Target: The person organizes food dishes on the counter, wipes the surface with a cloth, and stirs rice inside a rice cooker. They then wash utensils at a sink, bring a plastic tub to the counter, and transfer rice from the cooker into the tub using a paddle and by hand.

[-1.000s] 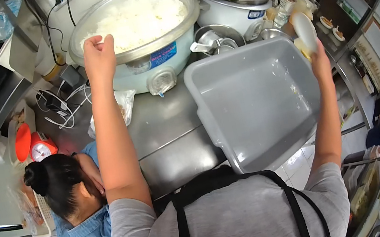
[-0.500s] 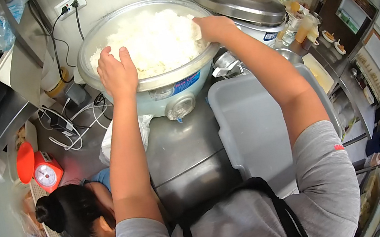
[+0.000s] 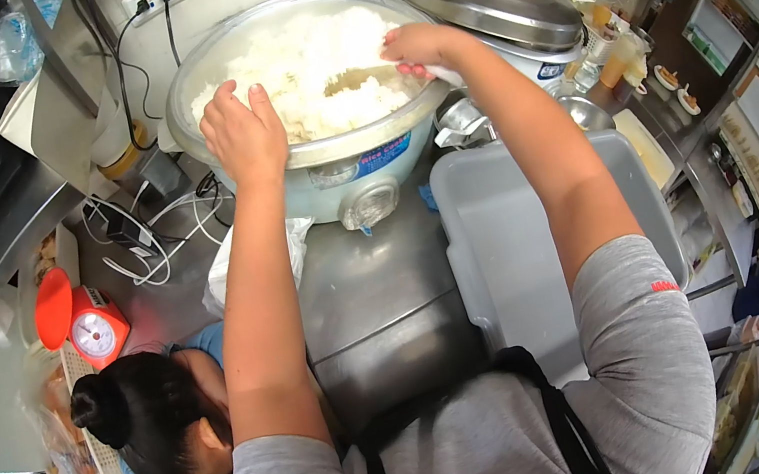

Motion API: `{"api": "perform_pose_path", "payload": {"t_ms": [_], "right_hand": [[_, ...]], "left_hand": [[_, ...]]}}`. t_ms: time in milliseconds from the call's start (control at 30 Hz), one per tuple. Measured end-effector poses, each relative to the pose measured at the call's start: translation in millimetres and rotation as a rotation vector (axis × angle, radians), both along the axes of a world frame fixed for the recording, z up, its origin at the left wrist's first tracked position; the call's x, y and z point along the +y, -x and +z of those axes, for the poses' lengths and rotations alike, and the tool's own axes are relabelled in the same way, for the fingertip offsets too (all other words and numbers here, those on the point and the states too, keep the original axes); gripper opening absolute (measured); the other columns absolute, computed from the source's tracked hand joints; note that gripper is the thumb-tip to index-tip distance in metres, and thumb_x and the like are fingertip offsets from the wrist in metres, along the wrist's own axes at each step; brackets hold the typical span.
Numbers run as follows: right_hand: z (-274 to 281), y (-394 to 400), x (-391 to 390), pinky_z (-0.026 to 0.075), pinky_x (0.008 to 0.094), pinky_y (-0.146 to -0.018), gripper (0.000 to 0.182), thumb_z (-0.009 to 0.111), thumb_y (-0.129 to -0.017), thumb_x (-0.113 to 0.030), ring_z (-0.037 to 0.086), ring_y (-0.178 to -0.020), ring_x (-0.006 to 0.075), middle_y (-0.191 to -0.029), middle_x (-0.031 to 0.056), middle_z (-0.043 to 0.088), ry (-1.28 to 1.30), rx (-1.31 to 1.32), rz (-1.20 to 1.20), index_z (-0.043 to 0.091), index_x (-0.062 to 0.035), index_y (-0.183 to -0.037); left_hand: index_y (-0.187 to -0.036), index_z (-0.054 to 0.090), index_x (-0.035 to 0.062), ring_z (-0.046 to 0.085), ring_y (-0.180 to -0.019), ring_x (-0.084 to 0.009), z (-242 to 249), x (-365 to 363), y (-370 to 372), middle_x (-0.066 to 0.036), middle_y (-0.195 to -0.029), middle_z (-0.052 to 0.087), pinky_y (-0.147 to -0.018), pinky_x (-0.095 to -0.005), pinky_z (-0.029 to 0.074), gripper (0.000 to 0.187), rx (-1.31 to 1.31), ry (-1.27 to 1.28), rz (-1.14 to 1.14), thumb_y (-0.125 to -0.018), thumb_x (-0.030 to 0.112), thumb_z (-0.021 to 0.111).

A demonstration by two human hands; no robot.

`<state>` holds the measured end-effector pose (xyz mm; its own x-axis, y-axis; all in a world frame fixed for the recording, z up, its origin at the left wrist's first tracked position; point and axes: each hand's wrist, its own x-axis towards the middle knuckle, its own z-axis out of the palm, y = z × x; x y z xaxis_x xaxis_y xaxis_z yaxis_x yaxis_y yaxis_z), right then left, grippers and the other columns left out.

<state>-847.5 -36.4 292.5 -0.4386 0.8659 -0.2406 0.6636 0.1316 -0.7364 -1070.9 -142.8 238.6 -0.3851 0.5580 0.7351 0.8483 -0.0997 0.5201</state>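
A large rice cooker [image 3: 368,170] stands at the back of the steel counter, its wide pot heaped with white rice [image 3: 287,55]. My left hand [image 3: 246,130] is at the pot's front left rim, fingers apart and nothing held in them. Over the right side of the rice, my right hand [image 3: 420,49] has its fingers closed round a white paddle [image 3: 445,75], of which only a small part shows. A hollow with darker grains lies in the rice beside that hand.
A grey plastic tub [image 3: 518,243] stands right of centre. A lidded cooker [image 3: 501,2] is behind it. A red scale [image 3: 96,326], cables [image 3: 144,253] and a white bag [image 3: 232,263] are on the left. Another person [image 3: 153,419] is at lower left.
My right hand has turned over at the pot's right side, and a hollow now shows in the rice. The view has shifted slightly; my left hand remains at the rim.
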Motion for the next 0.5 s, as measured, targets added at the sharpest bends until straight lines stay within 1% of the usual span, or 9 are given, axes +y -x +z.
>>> {"api": "perform_pose_path", "payload": {"t_ms": [67, 133, 200, 267, 333, 400, 467, 500], "right_hand": [[11.5, -15.8, -7.4, 0.032, 0.0261, -0.033, 0.013, 0.045, -0.077, -0.018, 0.037, -0.039, 0.0091, -0.055, 0.0016, 0.043, 0.011, 0.094, -0.043, 0.045, -0.0049, -0.08], [20.1, -39.5, -25.4, 0.027, 0.0203, -0.031, 0.013, 0.045, -0.079, -0.019, 0.035, -0.036, 0.0057, -0.053, -0.0016, 0.04, 0.002, 0.15, -0.058, 0.044, -0.0076, -0.084], [27.9, -70.3, -52.4, 0.027, 0.0199, -0.031, 0.013, 0.046, -0.079, -0.02, 0.035, -0.037, 0.0052, -0.053, -0.0018, 0.041, -0.006, 0.168, -0.065, 0.044, -0.0074, -0.083], [26.8, -108.7, -80.4, 0.027, 0.0197, -0.031, 0.014, 0.047, -0.079, -0.02, 0.035, -0.036, 0.0055, -0.052, -0.0013, 0.042, -0.078, 0.153, -0.054, 0.044, -0.0069, -0.082], [25.8, -142.3, -118.3, 0.028, 0.0196, -0.032, 0.014, 0.048, -0.078, -0.02, 0.036, -0.037, 0.006, -0.051, -0.0009, 0.042, -0.069, 0.09, -0.111, 0.044, -0.0063, -0.081], [16.6, -176.7, -146.5, 0.03, 0.0188, -0.033, 0.014, 0.048, -0.078, -0.018, 0.039, -0.039, 0.0065, -0.051, 0.0001, 0.044, 0.04, -0.049, -0.109, 0.045, -0.0055, -0.083], [-1.3, -195.3, -164.2, 0.035, 0.0198, -0.037, 0.021, 0.046, -0.076, -0.012, 0.046, -0.045, 0.0079, -0.056, 0.003, 0.05, 0.194, -0.233, -0.086, 0.048, -0.0043, -0.095], [-12.4, -192.8, -174.4, 0.041, 0.0242, -0.045, 0.028, 0.044, -0.074, -0.009, 0.051, -0.054, 0.0122, -0.064, 0.006, 0.054, 0.161, -0.423, -0.112, 0.047, -0.0062, -0.103]], "left_hand": [[-0.102, 0.047, 0.0025, 0.04, -0.1, -0.033, -0.8, 1.0, -0.4, -0.018, -0.103, 0.047, -0.085, -0.0424, 0.03, 0.036, 0.0, 0.004, 0.018, -0.078, 0.03, 0.046], [-0.102, 0.048, 0.0026, 0.042, -0.097, -0.0333, 1.5, -0.6, -2.7, -0.018, -0.102, 0.049, -0.084, -0.0413, 0.032, 0.036, 0.029, 0.017, 0.082, -0.079, 0.03, 0.046], [-0.102, 0.048, 0.0032, 0.043, -0.097, -0.0336, -0.5, -2.3, -5.1, -0.019, -0.102, 0.049, -0.083, -0.0411, 0.033, 0.037, 0.05, 0.043, 0.103, -0.079, 0.031, 0.045], [-0.103, 0.049, 0.0043, 0.043, -0.098, -0.034, -0.2, 0.3, -2.4, -0.019, -0.104, 0.049, -0.084, -0.0417, 0.032, 0.038, 0.063, 0.056, 0.102, -0.078, 0.033, 0.045], [-0.104, 0.048, 0.0042, 0.041, -0.101, -0.0339, 0.2, 2.0, -0.6, -0.019, -0.105, 0.048, -0.086, -0.0426, 0.03, 0.041, 0.049, 0.097, 0.081, -0.078, 0.035, 0.045], [-0.105, 0.048, 0.0043, 0.04, -0.102, -0.0339, 0.9, 0.9, -2.0, -0.02, -0.106, 0.047, -0.087, -0.043, 0.029, 0.043, 0.055, 0.142, 0.078, -0.077, 0.037, 0.045], [-0.106, 0.047, 0.0046, 0.039, -0.103, -0.0341, 3.2, -1.1, -5.3, -0.02, -0.107, 0.047, -0.087, -0.0429, 0.029, 0.044, 0.08, 0.184, 0.091, -0.077, 0.038, 0.045], [-0.106, 0.048, 0.0046, 0.039, -0.103, -0.034, 4.5, -1.4, -6.6, -0.02, -0.107, 0.047, -0.087, -0.0429, 0.029, 0.044, 0.086, 0.2, 0.094, -0.077, 0.038, 0.045]]}}
